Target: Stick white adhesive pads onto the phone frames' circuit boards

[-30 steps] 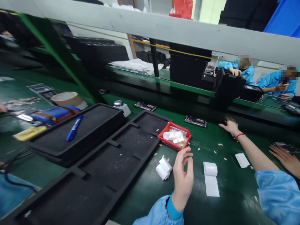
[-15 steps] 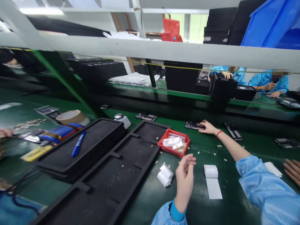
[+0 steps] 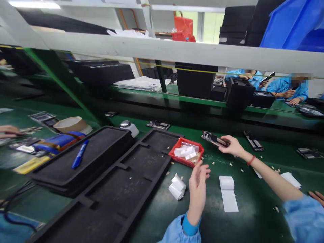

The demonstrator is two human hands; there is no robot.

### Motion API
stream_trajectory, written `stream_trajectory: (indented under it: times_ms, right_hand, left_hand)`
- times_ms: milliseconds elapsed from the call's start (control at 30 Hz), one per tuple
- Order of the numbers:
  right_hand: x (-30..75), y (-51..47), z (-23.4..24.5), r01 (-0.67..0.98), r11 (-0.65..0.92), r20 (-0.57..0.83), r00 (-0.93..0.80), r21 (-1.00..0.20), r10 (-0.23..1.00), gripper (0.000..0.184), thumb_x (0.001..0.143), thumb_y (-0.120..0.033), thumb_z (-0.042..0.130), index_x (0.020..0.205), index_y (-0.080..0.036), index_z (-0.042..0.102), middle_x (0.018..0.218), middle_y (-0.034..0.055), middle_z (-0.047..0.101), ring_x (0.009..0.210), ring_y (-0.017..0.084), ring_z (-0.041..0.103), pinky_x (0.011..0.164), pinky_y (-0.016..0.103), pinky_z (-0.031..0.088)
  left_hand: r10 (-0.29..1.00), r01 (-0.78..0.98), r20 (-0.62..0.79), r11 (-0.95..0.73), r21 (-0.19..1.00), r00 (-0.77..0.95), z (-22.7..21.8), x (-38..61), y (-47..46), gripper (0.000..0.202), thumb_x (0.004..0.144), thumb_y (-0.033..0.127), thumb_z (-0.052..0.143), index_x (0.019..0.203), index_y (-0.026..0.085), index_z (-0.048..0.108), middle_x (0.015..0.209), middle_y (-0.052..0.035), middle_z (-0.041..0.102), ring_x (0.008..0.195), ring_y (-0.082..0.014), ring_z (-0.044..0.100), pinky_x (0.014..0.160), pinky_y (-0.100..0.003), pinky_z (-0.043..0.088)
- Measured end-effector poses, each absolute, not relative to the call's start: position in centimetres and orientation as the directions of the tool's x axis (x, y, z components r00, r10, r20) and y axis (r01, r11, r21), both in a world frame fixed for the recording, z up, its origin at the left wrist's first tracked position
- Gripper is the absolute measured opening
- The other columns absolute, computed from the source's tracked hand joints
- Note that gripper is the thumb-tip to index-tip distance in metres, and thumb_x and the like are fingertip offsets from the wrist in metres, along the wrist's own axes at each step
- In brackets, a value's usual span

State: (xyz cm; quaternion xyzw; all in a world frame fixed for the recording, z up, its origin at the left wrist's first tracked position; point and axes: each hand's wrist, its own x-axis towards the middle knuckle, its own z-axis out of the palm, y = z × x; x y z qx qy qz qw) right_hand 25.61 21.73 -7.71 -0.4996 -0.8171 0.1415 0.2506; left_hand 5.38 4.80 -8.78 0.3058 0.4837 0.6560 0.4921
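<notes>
My right hand [image 3: 233, 145] is stretched out over the green belt, closed on a dark phone board [image 3: 214, 138] that it holds tilted just above the belt. A red band is on that wrist. My left hand [image 3: 198, 176] is raised near the middle, fingertips pressed together; what they pinch, if anything, is too small to see. It hovers just below a small red tray [image 3: 177, 156] of white pieces, between folded white label rolls [image 3: 177, 186] and a white label strip [image 3: 228, 194].
Long black foam trays [image 3: 136, 168] lie to the left, one with a blue pen [image 3: 79, 154]. More boards [image 3: 253, 142] lie on the belt. A co-worker's fingers [image 3: 317, 195] show at the right edge, another person's hand [image 3: 8, 130] at the left. People in blue sit beyond.
My right hand moved left along the belt to the board, closed on it and lifted it off the belt. My left hand stayed raised.
</notes>
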Motion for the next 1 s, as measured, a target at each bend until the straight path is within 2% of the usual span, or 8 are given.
stream_trajectory:
  times_ms: [100, 167, 267, 367, 500, 567, 800, 1000]
  right_hand:
    - [24.4, 13.9, -8.0, 0.666, 0.530, 0.357, -0.393, -0.525, 0.847, 0.065, 0.070, -0.038, 0.087, 0.125, -0.018, 0.058, 0.123, 0.0105, 0.062, 0.110, 0.025, 0.065, 0.097, 0.042, 0.057]
    - [23.2, 9.8, -7.7, 0.627, 0.553, 0.403, -0.382, -0.548, 0.832, 0.073, 0.065, -0.038, 0.089, 0.128, -0.020, 0.056, 0.125, 0.0118, 0.060, 0.114, 0.029, 0.063, 0.097, 0.043, 0.057]
    - [21.0, 7.1, -6.5, 0.578, 0.558, 0.488, -0.291, -0.596, 0.823, 0.049, 0.080, -0.038, 0.077, 0.124, -0.023, 0.059, 0.131, 0.0137, 0.055, 0.122, 0.032, 0.060, 0.097, 0.047, 0.056]
    - [18.6, 7.4, -5.0, 0.476, 0.560, 0.535, -0.203, -0.679, 0.820, 0.020, 0.089, -0.038, 0.067, 0.104, -0.025, 0.068, 0.140, 0.0117, 0.052, 0.128, 0.032, 0.057, 0.102, 0.049, 0.053]
    - [16.7, 8.4, -4.8, 0.385, 0.541, 0.514, -0.181, -0.748, 0.839, 0.019, 0.091, -0.043, 0.066, 0.086, -0.026, 0.073, 0.140, 0.0076, 0.057, 0.124, 0.031, 0.061, 0.102, 0.048, 0.053]
    - [16.7, 8.7, -5.7, 0.385, 0.525, 0.498, -0.176, -0.759, 0.849, 0.021, 0.090, -0.047, 0.067, 0.086, -0.027, 0.075, 0.142, 0.0051, 0.058, 0.124, 0.032, 0.062, 0.099, 0.046, 0.056]
    - [17.6, 9.2, -8.3, 0.366, 0.452, 0.399, -0.214, -0.814, 0.892, 0.027, 0.087, -0.052, 0.069, 0.090, -0.027, 0.077, 0.149, 0.0015, 0.055, 0.129, 0.032, 0.060, 0.094, 0.037, 0.062]
    - [17.4, 8.9, -7.6, 0.299, 0.581, 0.511, -0.284, -0.757, 0.811, 0.023, 0.090, -0.041, 0.066, 0.096, -0.024, 0.079, 0.152, 0.0044, 0.052, 0.131, 0.035, 0.059, 0.105, 0.043, 0.058]
  left_hand:
    - [0.920, -0.387, -0.095, -0.064, 0.920, -0.379, -7.9, 5.4, 4.3, 0.068, 0.087, 0.055, 0.067, 0.146, 0.030, 0.042, 0.146, -0.0124, 0.056, 0.123, -0.0255, 0.065, 0.089, -0.034, 0.060]
    - [0.924, -0.406, -0.103, -0.061, 0.912, -0.369, -7.4, 5.2, 4.1, 0.065, 0.089, 0.054, 0.066, 0.144, 0.029, 0.042, 0.145, -0.0133, 0.057, 0.125, -0.0280, 0.064, 0.088, -0.034, 0.060]
    - [0.944, -0.385, -0.047, -0.088, 0.919, -0.327, -7.0, 5.2, 3.6, 0.059, 0.092, 0.051, 0.064, 0.141, 0.025, 0.046, 0.137, -0.0135, 0.064, 0.126, -0.0279, 0.064, 0.098, -0.036, 0.056]
    - [0.943, -0.328, 0.096, -0.205, 0.922, -0.319, -7.2, 5.6, 3.0, 0.056, 0.097, 0.042, 0.060, 0.146, 0.028, 0.036, 0.139, -0.0115, 0.063, 0.131, -0.0231, 0.059, 0.112, -0.037, 0.045]
    - [0.918, -0.126, 0.175, -0.232, 0.964, -0.356, -7.8, 6.0, 2.5, 0.021, 0.101, 0.040, 0.051, 0.111, 0.022, 0.055, 0.102, -0.0083, 0.070, 0.092, -0.0185, 0.068, 0.088, -0.031, 0.054]
    - [0.900, -0.014, 0.195, -0.218, 0.976, -0.389, -8.1, 6.0, 2.7, 0.025, 0.101, 0.042, 0.051, 0.093, 0.020, 0.061, 0.088, -0.0060, 0.067, 0.079, -0.0170, 0.064, 0.077, -0.028, 0.053]
    - [0.830, 0.145, 0.223, -0.173, 0.974, -0.511, -9.1, 6.5, 3.0, 0.032, 0.099, 0.044, 0.050, 0.093, 0.020, 0.070, 0.083, -0.0074, 0.069, 0.081, -0.0202, 0.063, 0.076, -0.029, 0.055]
    - [0.767, 0.218, 0.225, -0.114, 0.969, -0.601, -10.5, 7.4, 2.9, 0.040, 0.097, 0.051, 0.051, 0.096, 0.020, 0.074, 0.080, -0.0084, 0.071, 0.076, -0.0210, 0.064, 0.071, -0.029, 0.057]
